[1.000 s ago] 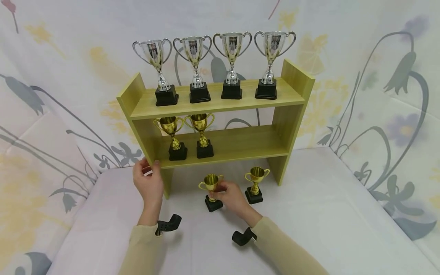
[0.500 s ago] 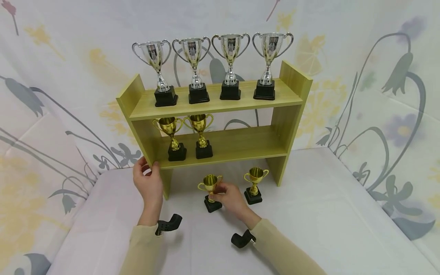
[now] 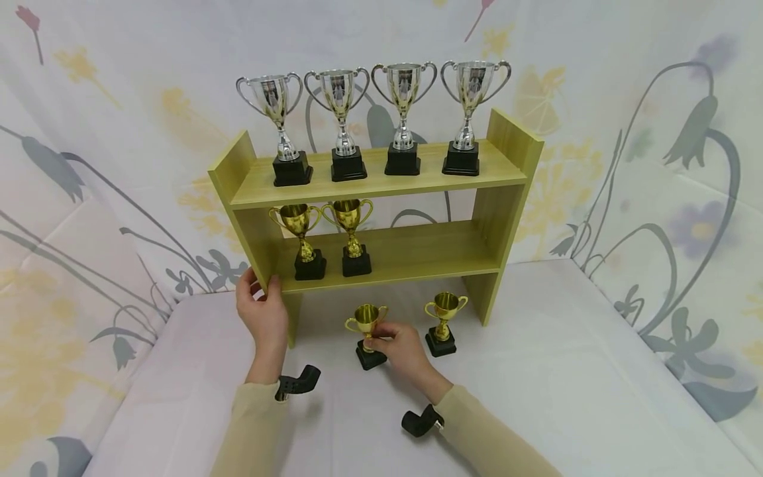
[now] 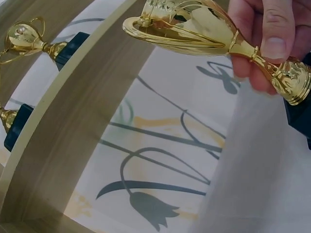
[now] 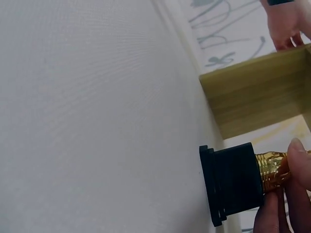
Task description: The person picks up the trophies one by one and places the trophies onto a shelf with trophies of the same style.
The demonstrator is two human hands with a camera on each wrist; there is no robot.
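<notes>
My right hand (image 3: pixel 401 351) pinches the stem of a small gold trophy cup (image 3: pixel 366 317) with a black square base, low in front of the shelf. In the right wrist view the base (image 5: pixel 233 182) is close to the white cloth; I cannot tell if it touches. My left hand (image 3: pixel 263 318) grips the left side panel of the wooden shelf (image 3: pixel 381 189), thumb at the front edge, fingers partly hidden behind. A second gold trophy (image 3: pixel 444 321) stands on the cloth to the right. Two more gold trophies, one at the left end (image 3: pixel 304 238), stand on the middle shelf.
Several silver trophies, one at the far right (image 3: pixel 471 99), line the top board. Right of the two gold trophies, the middle board (image 3: pixel 429 248) is bare. Flower-patterned cloth (image 3: pixel 644 152) hangs behind and beside the shelf; white cloth (image 3: pixel 572 371) covers the surface below.
The head view has shifted slightly. Both hands keep their holds, and the trophies and shelf stay where they were.
</notes>
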